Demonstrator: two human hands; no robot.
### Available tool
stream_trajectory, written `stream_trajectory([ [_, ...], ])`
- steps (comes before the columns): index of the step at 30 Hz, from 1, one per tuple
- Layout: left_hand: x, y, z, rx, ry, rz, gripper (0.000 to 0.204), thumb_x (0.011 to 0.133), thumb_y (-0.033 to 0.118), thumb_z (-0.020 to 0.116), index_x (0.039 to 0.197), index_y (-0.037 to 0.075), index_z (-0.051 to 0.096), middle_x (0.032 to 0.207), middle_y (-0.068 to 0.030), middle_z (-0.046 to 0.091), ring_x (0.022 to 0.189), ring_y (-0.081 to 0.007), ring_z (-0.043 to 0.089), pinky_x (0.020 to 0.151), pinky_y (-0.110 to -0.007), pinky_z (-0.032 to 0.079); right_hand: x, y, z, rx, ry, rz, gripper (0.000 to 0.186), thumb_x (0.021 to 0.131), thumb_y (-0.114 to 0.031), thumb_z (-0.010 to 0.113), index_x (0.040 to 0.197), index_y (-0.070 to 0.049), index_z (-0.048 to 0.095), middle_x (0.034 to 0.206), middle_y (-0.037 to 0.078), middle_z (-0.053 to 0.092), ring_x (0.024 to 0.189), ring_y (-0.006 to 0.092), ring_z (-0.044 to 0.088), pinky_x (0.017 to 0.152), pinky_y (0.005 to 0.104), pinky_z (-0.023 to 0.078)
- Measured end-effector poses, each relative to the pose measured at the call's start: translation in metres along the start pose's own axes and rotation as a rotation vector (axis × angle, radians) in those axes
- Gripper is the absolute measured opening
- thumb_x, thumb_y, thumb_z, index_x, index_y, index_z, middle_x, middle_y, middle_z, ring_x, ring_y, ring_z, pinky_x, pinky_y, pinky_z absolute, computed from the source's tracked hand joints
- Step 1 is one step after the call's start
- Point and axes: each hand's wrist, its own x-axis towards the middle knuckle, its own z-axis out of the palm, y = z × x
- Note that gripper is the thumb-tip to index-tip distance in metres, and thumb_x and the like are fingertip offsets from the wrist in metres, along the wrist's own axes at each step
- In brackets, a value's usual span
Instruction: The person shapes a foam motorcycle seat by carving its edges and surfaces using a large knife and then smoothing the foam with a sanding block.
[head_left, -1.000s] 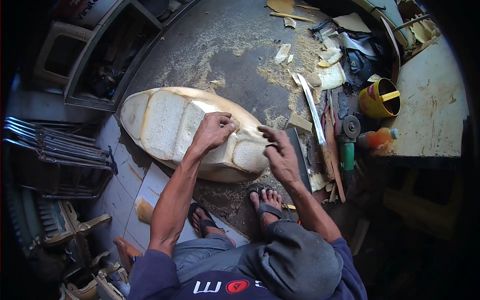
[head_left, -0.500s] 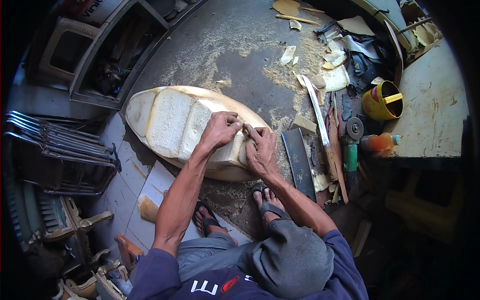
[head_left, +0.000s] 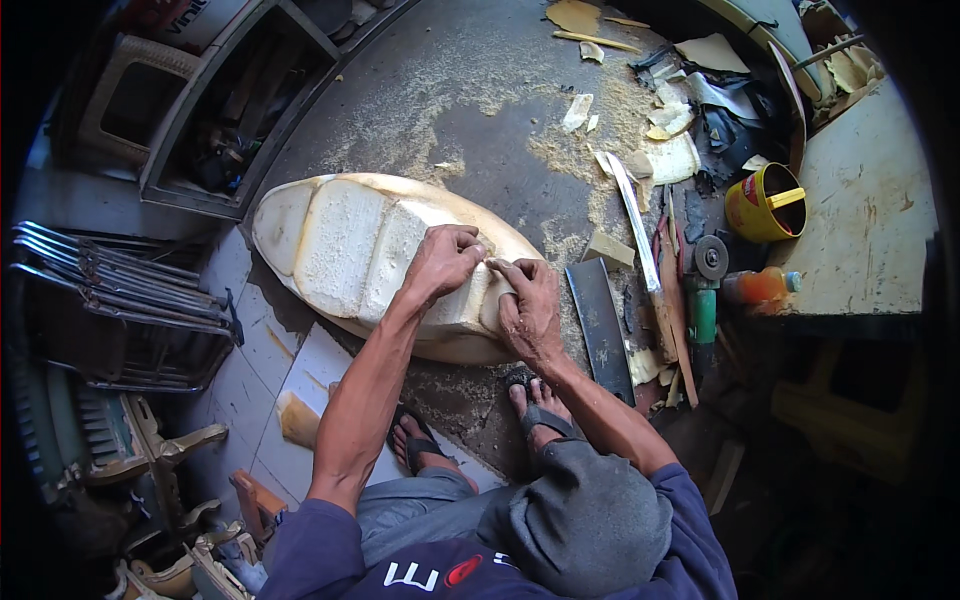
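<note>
A long cream foam seat block (head_left: 340,230), shaped like a motorcycle seat, lies on the floor before me with its narrow end to the left. Crumbs and a rough texture show on its upper face. Over its right part is my left hand (head_left: 442,262), fingers curled and pinched together. My right hand (head_left: 532,308) rests on the block's right end, its thumb and fingers bent inward toward the left fingertips. The fingertips of both hands almost meet. Whatever lies between them is too small and hidden to make out.
Foam scraps (head_left: 670,155) and sawdust litter the floor ahead. At right lie a long blade (head_left: 632,210), a dark metal strip (head_left: 600,330), an angle grinder (head_left: 706,290), an orange bottle (head_left: 765,285) and a yellow tub (head_left: 765,203). Stacked metal frames (head_left: 120,300) stand at left.
My right hand has shifted slightly, with its index finger reaching closer to the left fingertips. My left hand stays almost in place, and the foam block has barely moved.
</note>
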Motion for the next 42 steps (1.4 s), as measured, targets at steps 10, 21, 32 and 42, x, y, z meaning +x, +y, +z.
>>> stream_trajectory([
  [10,0.002,-0.003,0.001,-0.001,-0.002,0.020,0.026,0.087,0.017,0.067,0.096,-0.006,0.077,0.131,-0.0268,0.066,0.117,-0.0378,0.067,0.102,-0.038,0.051,0.005,-0.003,0.001,-0.062,0.040,0.027,0.046,0.078,-0.005,0.064,0.123,-0.011,0.072,0.106,0.014,0.057,0.099,0.0326,0.053,0.090,0.0454,0.043],
  [21,0.000,-0.001,-0.004,0.038,-0.085,0.028,0.030,0.092,0.023,0.067,0.099,-0.005,0.076,0.138,-0.0239,0.063,0.122,-0.0318,0.065,0.102,-0.039,0.049,-0.001,0.007,-0.017,0.106,0.057,-0.011,0.045,0.076,0.003,0.062,0.117,-0.008,0.075,0.106,0.017,0.059,0.100,0.0325,0.058,0.090,0.0432,0.049],
  [32,0.001,-0.007,-0.001,0.045,-0.065,0.022,0.030,0.093,0.023,0.066,0.097,-0.004,0.076,0.138,-0.0222,0.064,0.123,-0.0329,0.064,0.104,-0.039,0.049,0.008,0.012,-0.015,0.013,0.016,-0.098,0.041,0.078,0.002,0.064,0.115,-0.014,0.075,0.104,0.016,0.059,0.100,0.0337,0.058,0.086,0.0433,0.051],
  [42,-0.002,-0.008,-0.001,0.053,-0.067,0.055,0.029,0.092,0.023,0.067,0.097,-0.004,0.076,0.136,-0.0234,0.064,0.122,-0.0330,0.064,0.104,-0.040,0.048,-0.003,0.015,-0.022,0.105,0.046,-0.170,0.040,0.077,0.004,0.063,0.112,-0.011,0.076,0.098,0.015,0.063,0.095,0.0323,0.062,0.084,0.0422,0.053],
])
